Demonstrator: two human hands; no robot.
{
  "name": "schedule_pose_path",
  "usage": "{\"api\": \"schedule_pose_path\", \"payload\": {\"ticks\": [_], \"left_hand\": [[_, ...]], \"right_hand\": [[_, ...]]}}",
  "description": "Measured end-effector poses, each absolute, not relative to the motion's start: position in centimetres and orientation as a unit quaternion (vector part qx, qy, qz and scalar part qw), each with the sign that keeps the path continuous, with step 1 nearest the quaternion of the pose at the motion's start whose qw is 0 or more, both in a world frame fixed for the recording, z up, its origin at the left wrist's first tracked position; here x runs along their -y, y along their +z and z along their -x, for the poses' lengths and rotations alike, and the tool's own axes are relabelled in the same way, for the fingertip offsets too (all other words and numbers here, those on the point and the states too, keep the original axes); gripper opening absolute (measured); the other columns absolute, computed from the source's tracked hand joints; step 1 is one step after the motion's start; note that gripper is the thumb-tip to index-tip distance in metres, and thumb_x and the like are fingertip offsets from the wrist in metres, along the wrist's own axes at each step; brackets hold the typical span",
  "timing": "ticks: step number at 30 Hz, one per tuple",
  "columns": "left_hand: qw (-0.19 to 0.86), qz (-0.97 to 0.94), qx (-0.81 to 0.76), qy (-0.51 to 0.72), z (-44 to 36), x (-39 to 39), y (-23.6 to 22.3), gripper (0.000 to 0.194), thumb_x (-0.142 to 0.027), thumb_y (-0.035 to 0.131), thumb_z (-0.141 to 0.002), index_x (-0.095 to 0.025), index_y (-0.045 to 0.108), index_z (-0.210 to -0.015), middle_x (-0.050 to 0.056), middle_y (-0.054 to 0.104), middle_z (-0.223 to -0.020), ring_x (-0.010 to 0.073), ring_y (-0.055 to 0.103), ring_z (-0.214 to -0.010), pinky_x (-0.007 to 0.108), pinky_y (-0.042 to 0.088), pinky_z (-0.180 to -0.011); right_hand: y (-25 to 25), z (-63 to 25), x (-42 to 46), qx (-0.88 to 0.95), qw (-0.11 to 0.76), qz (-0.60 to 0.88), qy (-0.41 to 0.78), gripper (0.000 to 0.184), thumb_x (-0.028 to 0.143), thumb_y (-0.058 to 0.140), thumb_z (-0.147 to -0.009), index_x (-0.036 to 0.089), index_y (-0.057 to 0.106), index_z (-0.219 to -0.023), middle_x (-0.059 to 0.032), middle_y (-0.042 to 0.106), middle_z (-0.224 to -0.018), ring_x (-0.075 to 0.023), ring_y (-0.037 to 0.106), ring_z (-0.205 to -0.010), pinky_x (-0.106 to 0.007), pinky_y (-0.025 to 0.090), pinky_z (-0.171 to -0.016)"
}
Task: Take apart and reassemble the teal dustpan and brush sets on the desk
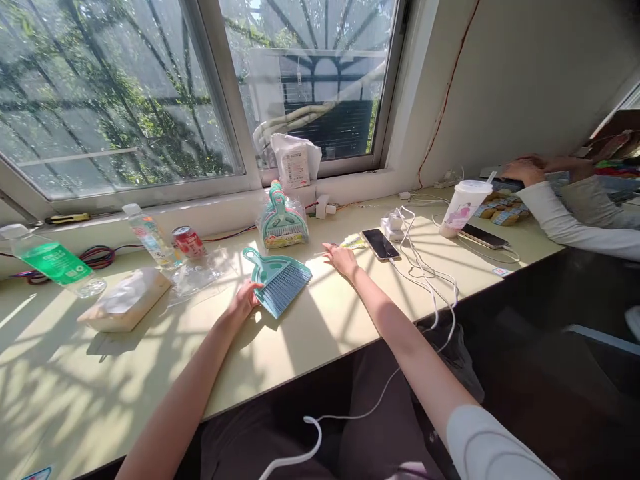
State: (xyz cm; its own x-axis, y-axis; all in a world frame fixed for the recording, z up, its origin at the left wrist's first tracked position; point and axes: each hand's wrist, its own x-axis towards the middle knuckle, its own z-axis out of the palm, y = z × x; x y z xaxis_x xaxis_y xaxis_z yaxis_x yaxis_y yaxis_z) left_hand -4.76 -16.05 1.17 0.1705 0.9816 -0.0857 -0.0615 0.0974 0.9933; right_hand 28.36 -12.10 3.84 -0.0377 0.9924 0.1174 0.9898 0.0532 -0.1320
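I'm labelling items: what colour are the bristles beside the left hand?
Greyish blue bristles; they show best in the head view.

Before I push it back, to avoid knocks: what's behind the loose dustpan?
Behind the dustpan and brush stands a bagged set; whatever it covers can't be seen.

Lit brightly by daylight through the windows (325,40), with milky glare and pale reflections across the panes. Patterned with crossing bars of shadow over the bench (310,347), dappled and leafy at the left, and bleached almost white in the sunlit patches. Dim grey along the wall (520,73) at right, falling to near black under the bench. Crisp enough around the brush (287,287) to show bristles. Stretched and tilted toward the edges by wide-angle distortion, and soft and smeared near the co-worker's hands (525,171) at far right.
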Motion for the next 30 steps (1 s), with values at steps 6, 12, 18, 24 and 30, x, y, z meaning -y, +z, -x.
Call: {"api": "schedule_pose_path", "payload": {"ticks": [6,12,18,24,30], "left_hand": [[0.567,-0.475,-0.479,0.473,4.4,15.4,1.1,0.046,-0.051,0.074,-0.075,-0.023,0.060,-0.108,0.008,0.071,-0.094,0.0279,0.073,-0.088,0.039,0.064,-0.072],[0.530,-0.504,-0.474,0.489,3.7,16.5,1.7,0.058,-0.057,0.079,-0.075,-0.027,0.058,-0.119,0.005,0.073,-0.112,0.0257,0.073,-0.094,0.033,0.059,-0.070],[0.505,-0.552,-0.476,0.462,2.8,16.9,0.6,0.049,-0.059,0.078,-0.082,-0.028,0.066,-0.118,0.007,0.074,-0.115,0.0316,0.072,-0.106,0.039,0.061,-0.077],[0.494,-0.538,-0.455,0.509,2.7,15.9,-1.4,0.041,-0.061,0.075,-0.089,-0.026,0.071,-0.110,0.008,0.077,-0.117,0.0318,0.066,-0.131,0.038,0.062,-0.099],[0.460,-0.554,-0.464,0.515,2.8,16.3,-1.0,0.043,-0.064,0.070,-0.094,-0.027,0.072,-0.115,0.008,0.077,-0.119,0.0329,0.068,-0.128,0.039,0.062,-0.093]], "right_hand": [[4.2,-25.6,13.0,0.749,0.232,0.614,-0.085,0.045,0.022,0.034,-0.121,0.016,0.069,-0.148,-0.0183,0.071,-0.150,-0.0243,0.060,-0.141,-0.032,0.051,-0.110],[3.6,-17.6,15.0,0.815,0.223,0.535,0.005,0.033,0.042,0.058,-0.117,0.019,0.077,-0.130,-0.0109,0.076,-0.135,-0.0237,0.066,-0.124,-0.029,0.051,-0.101],[4.2,-15.8,16.0,0.817,0.256,0.516,-0.027,0.030,0.036,0.058,-0.117,0.018,0.075,-0.133,-0.0137,0.075,-0.135,-0.0263,0.067,-0.127,-0.035,0.050,-0.106],[3.7,-13.5,17.2,0.831,0.236,0.504,-0.016,0.029,0.038,0.057,-0.116,0.020,0.080,-0.117,-0.0113,0.080,-0.125,-0.0288,0.068,-0.121,-0.040,0.048,-0.101],[2.9,-13.7,18.6,0.819,0.268,0.508,0.011,0.034,0.040,0.052,-0.119,0.020,0.078,-0.125,-0.0126,0.075,-0.141,-0.0290,0.062,-0.129,-0.041,0.043,-0.105]]}}
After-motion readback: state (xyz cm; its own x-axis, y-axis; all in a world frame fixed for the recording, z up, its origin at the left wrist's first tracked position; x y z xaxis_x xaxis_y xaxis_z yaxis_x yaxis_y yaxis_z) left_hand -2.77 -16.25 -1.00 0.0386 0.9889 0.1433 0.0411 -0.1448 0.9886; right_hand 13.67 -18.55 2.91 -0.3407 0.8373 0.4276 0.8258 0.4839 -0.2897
